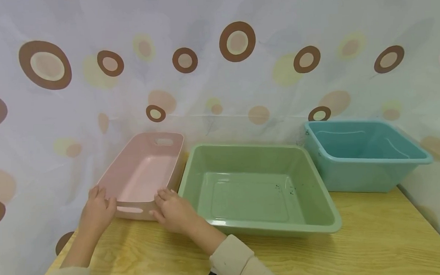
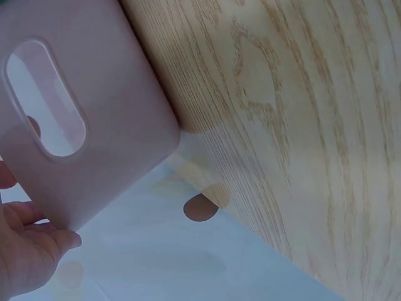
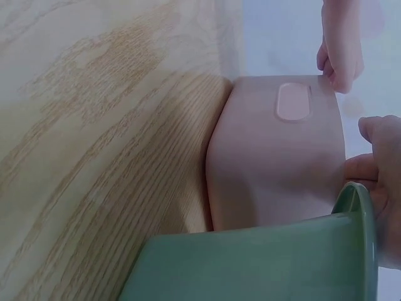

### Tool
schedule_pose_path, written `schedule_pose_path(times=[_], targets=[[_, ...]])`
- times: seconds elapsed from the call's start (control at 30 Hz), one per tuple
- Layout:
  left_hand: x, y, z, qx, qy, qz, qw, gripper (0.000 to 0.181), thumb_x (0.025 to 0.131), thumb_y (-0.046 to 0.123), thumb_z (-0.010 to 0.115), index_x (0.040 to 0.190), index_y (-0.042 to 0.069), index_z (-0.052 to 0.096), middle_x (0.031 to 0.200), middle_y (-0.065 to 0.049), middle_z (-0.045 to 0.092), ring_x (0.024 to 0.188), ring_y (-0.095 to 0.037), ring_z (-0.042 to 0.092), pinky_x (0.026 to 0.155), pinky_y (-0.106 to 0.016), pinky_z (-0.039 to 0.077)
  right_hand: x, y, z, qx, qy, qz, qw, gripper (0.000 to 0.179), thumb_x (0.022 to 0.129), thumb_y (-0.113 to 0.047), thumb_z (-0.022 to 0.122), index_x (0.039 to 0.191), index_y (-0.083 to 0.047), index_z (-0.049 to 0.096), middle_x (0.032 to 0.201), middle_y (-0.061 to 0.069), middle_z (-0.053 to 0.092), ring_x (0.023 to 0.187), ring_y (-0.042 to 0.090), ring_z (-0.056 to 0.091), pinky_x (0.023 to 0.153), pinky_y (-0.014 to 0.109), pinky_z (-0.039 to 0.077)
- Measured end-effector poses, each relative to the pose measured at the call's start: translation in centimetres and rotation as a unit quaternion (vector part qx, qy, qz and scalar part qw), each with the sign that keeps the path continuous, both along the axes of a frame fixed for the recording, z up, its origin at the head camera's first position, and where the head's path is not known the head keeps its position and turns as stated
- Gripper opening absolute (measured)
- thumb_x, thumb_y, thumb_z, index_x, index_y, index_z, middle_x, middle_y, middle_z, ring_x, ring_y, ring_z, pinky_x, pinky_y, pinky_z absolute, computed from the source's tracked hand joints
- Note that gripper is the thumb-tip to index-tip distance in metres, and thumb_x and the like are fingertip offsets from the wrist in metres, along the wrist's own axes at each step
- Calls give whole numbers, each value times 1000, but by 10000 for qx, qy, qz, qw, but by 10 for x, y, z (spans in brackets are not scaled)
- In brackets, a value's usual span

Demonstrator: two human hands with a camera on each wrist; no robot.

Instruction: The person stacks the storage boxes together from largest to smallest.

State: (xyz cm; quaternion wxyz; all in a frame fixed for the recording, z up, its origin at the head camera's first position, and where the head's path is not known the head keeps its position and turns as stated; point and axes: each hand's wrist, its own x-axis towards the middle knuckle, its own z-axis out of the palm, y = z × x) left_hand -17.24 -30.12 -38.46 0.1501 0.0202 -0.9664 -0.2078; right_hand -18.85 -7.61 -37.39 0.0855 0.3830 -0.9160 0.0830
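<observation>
A pink plastic bin [image 1: 148, 172] with oval handle slots sits at the left of the wooden table, its short end facing me. My left hand [image 1: 96, 212] grips the rim at its front left corner, and in the left wrist view the fingers [image 2: 37, 244] bend around that corner. At the front right corner my right hand [image 1: 176, 212] holds the rim, fingertips over the edge and thumb on the outer side. The green basin [image 1: 244, 197] stands right beside the pink bin, close to my right hand. In the right wrist view its rim [image 3: 366, 238] partly covers that hand.
Farther right, a deep teal tub [image 1: 363, 177] stands near the back corner of the wooden table [image 1: 383, 233]. A white curtain [image 1: 211, 85] with brown ring patterns hangs behind and along the left side. Some dark specks lie in the green basin.
</observation>
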Motion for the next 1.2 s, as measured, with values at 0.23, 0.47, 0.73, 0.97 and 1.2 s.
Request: schedule_pose_path(times=[0.23,0.47,0.73,0.97,1.2], targets=[[4,0,-1,16,4,18,10000,52,92,16,33,121,-28,35,129,-47,26,113,-63,31,90,-67,34,3,0,-2,3,-3,-3,10000,48,97,-38,40,130,-4,49,138,9,46,133,20,37,110,27,30],[8,0,1,110,-189,25,9998,54,93,17,33,123,-28,33,131,-48,22,119,-63,25,91,-68,31,6,2,-3,-77,153,82,9998,47,96,-37,41,129,-4,51,136,9,49,131,20,39,109,27,32],[11,1,2,88,-170,91,9998,54,92,17,34,123,-27,33,131,-47,23,116,-63,27,92,-68,32,8,1,-4,-47,95,37,9999,48,96,-38,41,129,-5,50,137,8,48,132,19,38,110,27,30],[14,1,-1,31,25,149,9999,52,91,15,35,120,-28,35,129,-47,25,116,-63,28,91,-68,32,11,1,-4,-64,135,53,9999,48,96,-38,41,129,-5,51,136,8,48,131,19,39,110,27,30],[16,0,-1,39,23,144,9999,53,92,16,35,120,-28,35,129,-47,25,116,-63,27,89,-69,33,14,2,-4,-53,153,58,9999,48,96,-39,40,129,-6,51,137,8,47,132,19,39,110,27,30]])
